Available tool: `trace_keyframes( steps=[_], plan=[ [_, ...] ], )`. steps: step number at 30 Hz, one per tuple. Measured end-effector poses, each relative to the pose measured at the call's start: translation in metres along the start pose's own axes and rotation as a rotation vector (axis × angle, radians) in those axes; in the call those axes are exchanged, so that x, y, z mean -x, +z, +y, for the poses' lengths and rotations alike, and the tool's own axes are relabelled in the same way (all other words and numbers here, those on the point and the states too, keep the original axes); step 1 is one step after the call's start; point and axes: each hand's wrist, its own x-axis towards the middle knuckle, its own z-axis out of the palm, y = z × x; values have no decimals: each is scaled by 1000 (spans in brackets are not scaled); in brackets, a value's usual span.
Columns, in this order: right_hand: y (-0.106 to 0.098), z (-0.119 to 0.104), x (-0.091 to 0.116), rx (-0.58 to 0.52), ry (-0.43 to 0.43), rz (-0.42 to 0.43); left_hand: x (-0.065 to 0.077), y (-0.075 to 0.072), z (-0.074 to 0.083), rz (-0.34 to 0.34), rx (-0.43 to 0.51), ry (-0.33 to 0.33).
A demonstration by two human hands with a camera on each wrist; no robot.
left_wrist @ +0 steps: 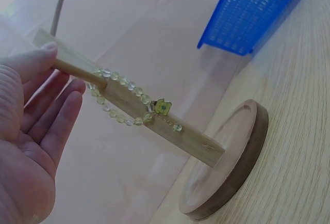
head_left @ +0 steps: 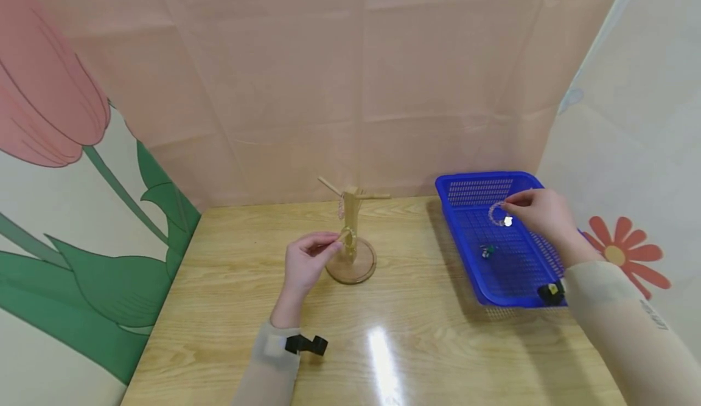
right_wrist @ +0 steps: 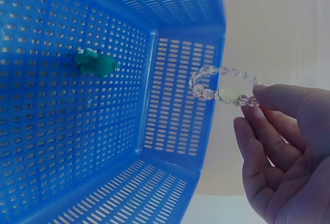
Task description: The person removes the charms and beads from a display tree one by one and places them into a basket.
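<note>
My left hand (head_left: 308, 261) pinches the end of a lower wooden peg (left_wrist: 77, 71) on a bracelet stand (left_wrist: 188, 144). From that peg hangs a yellow-green beaded bracelet (left_wrist: 138, 121) with a small charm, its loop around the wood. Higher up, a pink bracelet (head_left: 341, 207) hangs on another peg. Over the blue basket (head_left: 465, 266), my right hand (head_left: 547, 214) pinches a pale pink beaded bracelet (right_wrist: 205, 94) between thumb and fingers, and the bracelet's pale charm (head_left: 508, 221) dangles below.
Inside the basket lies a small green item (right_wrist: 98, 64) with white parts, its kind unclear. A wood-grain table (head_left: 246, 308) carries the stand and basket. Behind it hangs a pink cloth (head_left: 285, 89).
</note>
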Motion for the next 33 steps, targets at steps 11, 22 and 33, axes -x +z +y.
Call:
trace_keyframes(
  steps=[11,22,33],
  plan=[
    [3,18,-6,16,16,-100,0,0,-2,0,1,6],
    [9,27,-12,84,-70,-192,0,-1,-3,3,-5,-7],
    [10,33,-15,102,-71,-267,0,1,-3,2,27,-7]
  ],
)
